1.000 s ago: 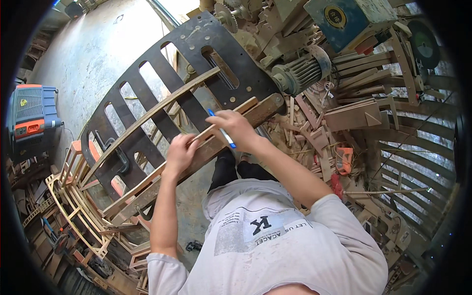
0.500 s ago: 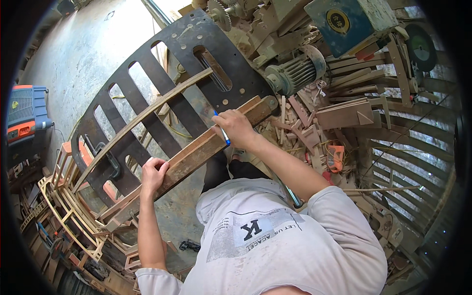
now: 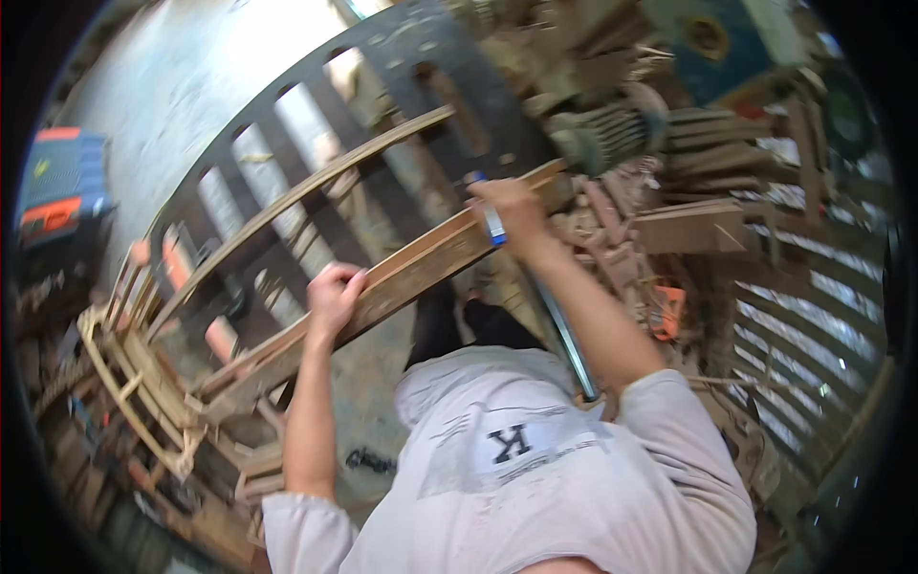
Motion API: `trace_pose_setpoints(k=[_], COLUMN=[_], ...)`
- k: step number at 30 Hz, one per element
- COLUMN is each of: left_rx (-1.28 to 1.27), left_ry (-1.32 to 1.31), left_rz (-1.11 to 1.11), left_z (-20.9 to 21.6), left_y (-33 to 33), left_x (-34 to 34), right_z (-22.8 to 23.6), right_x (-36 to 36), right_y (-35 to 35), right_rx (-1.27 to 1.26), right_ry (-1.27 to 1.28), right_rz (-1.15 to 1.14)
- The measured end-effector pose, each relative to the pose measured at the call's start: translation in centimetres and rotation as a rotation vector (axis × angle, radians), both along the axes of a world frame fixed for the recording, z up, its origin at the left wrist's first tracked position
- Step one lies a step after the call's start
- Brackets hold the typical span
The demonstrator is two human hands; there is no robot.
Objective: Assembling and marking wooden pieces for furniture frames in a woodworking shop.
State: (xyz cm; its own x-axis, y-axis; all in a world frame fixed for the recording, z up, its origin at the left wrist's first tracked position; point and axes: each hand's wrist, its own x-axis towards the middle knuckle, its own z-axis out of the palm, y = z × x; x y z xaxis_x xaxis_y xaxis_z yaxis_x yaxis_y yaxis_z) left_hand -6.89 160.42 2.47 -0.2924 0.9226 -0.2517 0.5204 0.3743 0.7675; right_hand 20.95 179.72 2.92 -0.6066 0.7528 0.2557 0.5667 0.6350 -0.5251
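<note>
A long wooden board (image 3: 421, 284) lies slantwise along the near edge of a dark slotted metal tabletop (image 3: 215, 143), with a thin wooden strip (image 3: 421, 239) along its top. My left hand (image 3: 332, 295) is closed over this strip around its middle, thumb on the upper side. Farther right, my right hand (image 3: 516, 212) has its fingers wrapped round a blue and white pen (image 3: 493, 227) and rests on the board. A second long, slightly curved strip (image 3: 316, 180) lies across the slots beyond. The picture is blurred, so the pen's tip cannot be made out.
An electric motor (image 3: 612, 139) sits beyond my right hand, amid piled wood offcuts (image 3: 612, 206). Curved wooden frames (image 3: 129, 387) stand at the left, and a blue and orange machine (image 3: 62, 187) at the far left. A metal bar (image 3: 566, 340) slants beside my right forearm.
The whole scene has shifted to the right in the view and grown blurry. Both hands keep about the same places on the board, the pen still in my right hand.
</note>
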Motion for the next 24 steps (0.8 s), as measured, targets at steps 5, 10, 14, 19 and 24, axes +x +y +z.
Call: trace_pose_setpoints(k=[5,10,14,19,24], left_rx=[-0.102,-0.155,-0.111,-0.135,-0.123], left_ry=[0.095,-0.025,0.088,0.085,0.328], left_rz=[0.084,0.108,0.076,0.093,-0.084], left_z=[0.3,0.4,-0.1,0.4,0.7], left_y=[-1.2,-1.5,-5.0,-6.2,-6.4], left_x=[1.2,2.3,2.0,4.3,5.2], right_z=[0.9,1.1,0.0,-0.2,-0.1], right_x=[-0.5,1.2,2.1,4.3,6.0], right_y=[-0.9,-1.6,-3.0,-4.2,-4.9], right_rx=[0.032,0.044,0.028,0.035,0.008], right_ry=[-0.040,-0.065,-0.024,0.017,-0.006], right_rz=[0.015,0.001,-0.013,0.003,-0.002])
